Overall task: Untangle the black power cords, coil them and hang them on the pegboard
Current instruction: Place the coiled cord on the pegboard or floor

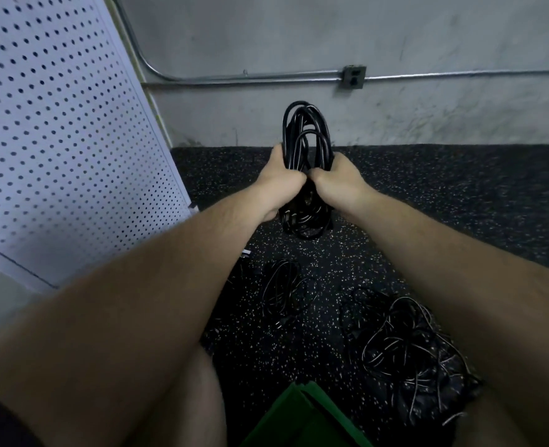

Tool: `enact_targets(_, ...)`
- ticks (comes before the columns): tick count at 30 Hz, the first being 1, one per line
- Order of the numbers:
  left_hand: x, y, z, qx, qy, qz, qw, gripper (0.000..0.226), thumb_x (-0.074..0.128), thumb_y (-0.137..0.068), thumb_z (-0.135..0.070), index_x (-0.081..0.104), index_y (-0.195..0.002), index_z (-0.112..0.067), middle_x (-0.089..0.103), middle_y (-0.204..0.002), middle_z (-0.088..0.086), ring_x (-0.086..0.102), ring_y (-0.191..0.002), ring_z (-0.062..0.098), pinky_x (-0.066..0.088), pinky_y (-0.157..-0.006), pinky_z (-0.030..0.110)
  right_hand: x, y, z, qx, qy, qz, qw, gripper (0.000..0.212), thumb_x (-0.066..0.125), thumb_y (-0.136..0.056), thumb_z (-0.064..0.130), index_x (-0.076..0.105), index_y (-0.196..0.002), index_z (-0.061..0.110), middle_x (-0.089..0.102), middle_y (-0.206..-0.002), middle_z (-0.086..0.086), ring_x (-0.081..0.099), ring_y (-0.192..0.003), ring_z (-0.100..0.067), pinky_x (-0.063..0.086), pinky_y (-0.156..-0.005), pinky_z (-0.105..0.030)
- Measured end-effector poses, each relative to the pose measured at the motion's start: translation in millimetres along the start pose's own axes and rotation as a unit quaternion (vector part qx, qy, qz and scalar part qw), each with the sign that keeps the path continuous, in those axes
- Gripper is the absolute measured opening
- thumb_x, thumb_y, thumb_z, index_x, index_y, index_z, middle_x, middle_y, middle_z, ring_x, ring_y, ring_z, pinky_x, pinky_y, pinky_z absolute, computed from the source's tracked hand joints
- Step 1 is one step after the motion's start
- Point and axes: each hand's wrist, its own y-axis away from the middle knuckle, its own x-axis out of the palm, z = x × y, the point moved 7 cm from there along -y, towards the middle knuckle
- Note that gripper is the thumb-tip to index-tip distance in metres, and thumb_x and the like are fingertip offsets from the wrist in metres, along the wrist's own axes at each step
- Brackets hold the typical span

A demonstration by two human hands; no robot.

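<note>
1. Being gripped from both sides, a coiled bundle of black cord (305, 140) is held upright in the air, in front of the grey wall (428, 43) and above the speckled floor (444, 188).
2. The left hand (281, 175) is curled tightly round the left side of the bundle, with its fingers closed over the strands.
3. The right hand (337, 177) is wrapped in the same way round the right side, and the two hands are pressed together at the middle of the coil.
4. The upper loops are seen above the hands; the lower loops hang below the wrists.
5. The pegboard (56, 140) is seen at the left, beside the left forearm.
6. A loose cord (281, 285) is laid on the floor between the forearms, and a larger tangled pile (412, 350) is partly hidden under the right forearm.
7. An outlet box (353, 77) and a metal pipe (234, 79) are fixed to the wall; a green object (302, 417) is cut off by the bottom edge.
</note>
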Motion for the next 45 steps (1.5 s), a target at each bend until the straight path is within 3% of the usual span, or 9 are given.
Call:
enact_targets(9,-24,36,52,-0.111,0.127,-0.041,0.985,0.022,0.063,-0.073,0.007,0.073,-0.090,-0.002,0.072,-0.072,0.008,0.071,-0.070,0.024,0.057,-0.063,0.032,28,35,2,-0.019,0.012,0.136,0.990,0.018,0.062,-0.089,-0.001,0.065,-0.101,0.013,0.075,-0.092,-0.010,0.072,-0.083,-0.021,0.059,-0.071,-0.026)
enact_targets(13,-57,57,119,-0.192,0.194,-0.068,0.960,0.041,0.067,-0.054,-0.007,0.069,-0.095,-0.006,0.067,-0.074,0.005,0.063,-0.081,0.025,0.051,-0.074,0.038,87,41,-16,0.002,0.028,0.209,0.978,0.023,0.071,-0.087,0.013,0.068,-0.109,0.015,0.078,-0.095,-0.007,0.074,-0.087,-0.017,0.060,-0.080,-0.030)
enact_targets(17,-65,84,200,-0.258,0.260,-0.107,0.924,0.022,0.061,-0.077,0.005,0.069,-0.094,-0.007,0.065,-0.072,0.007,0.065,-0.064,0.020,0.053,-0.065,0.034,155,47,-71,0.026,0.089,0.256,0.962,0.007,0.068,-0.092,0.017,0.069,-0.098,0.021,0.075,-0.096,-0.004,0.071,-0.091,-0.018,0.059,-0.083,-0.027)
enact_targets(22,-68,134,325,-0.383,0.300,-0.217,0.846,0.024,0.060,-0.088,0.012,0.061,-0.110,0.004,0.066,-0.094,0.024,0.065,-0.081,0.037,0.055,-0.079,0.045,258,75,-172,0.049,0.232,0.327,0.915,0.043,0.065,-0.093,0.025,0.052,-0.132,0.012,0.065,-0.122,-0.012,0.062,-0.114,-0.029,0.049,-0.098,-0.032)
enact_targets(33,-122,160,492,-0.456,0.068,-0.259,0.849,0.042,0.057,-0.097,-0.007,0.042,-0.136,-0.001,0.051,-0.102,0.009,0.054,-0.092,0.024,0.053,-0.085,0.028,411,107,-262,0.104,0.227,0.405,0.879,0.055,0.060,-0.096,0.025,0.041,-0.145,0.009,0.053,-0.135,-0.015,0.055,-0.122,-0.031,0.045,-0.104,-0.035)
enact_targets(36,-116,151,502,-0.467,0.049,-0.231,0.852,0.036,0.053,-0.098,-0.008,0.041,-0.132,-0.011,0.061,-0.114,0.014,0.062,-0.101,0.029,0.055,-0.091,0.036,417,100,-269,0.100,0.231,0.394,0.884,0.052,0.060,-0.092,0.019,0.045,-0.141,0.009,0.048,-0.134,-0.016,0.053,-0.123,-0.032,0.045,-0.109,-0.043)
enact_targets(39,-111,153,497,-0.487,-0.024,-0.240,0.840,0.046,0.053,-0.101,-0.020,0.039,-0.142,-0.003,0.037,-0.150,0.018,0.053,-0.123,0.038,0.045,-0.103,0.038,412,103,-272,0.079,0.244,0.419,0.871,0.061,0.052,-0.097,0.017,0.031,-0.154,0.007,0.044,-0.144,-0.018,0.047,-0.133,-0.031,0.040,-0.114,-0.040)
enact_targets(42,-108,162,475,-0.490,-0.108,-0.281,0.818,0.050,0.053,-0.101,-0.026,0.040,-0.141,0.001,0.028,-0.151,0.020,0.039,-0.131,0.041,0.039,-0.104,0.045,395,105,-267,0.015,0.270,0.439,0.857,0.061,0.045,-0.104,0.022,0.023,-0.159,0.012,0.037,-0.157,-0.011,0.039,-0.142,-0.026,0.035,-0.117,-0.039)
enact_targets(45,-99,155,443,-0.392,-0.229,-0.286,0.844,0.046,0.058,-0.097,-0.023,0.050,-0.138,-0.002,0.041,-0.141,0.020,0.039,-0.129,0.040,0.037,-0.102,0.049,363,99,-256,-0.038,0.321,0.422,0.847,0.045,0.043,-0.105,0.028,0.045,-0.148,0.013,0.046,-0.149,-0.008,0.047,-0.132,-0.027,0.043,-0.109,-0.044)
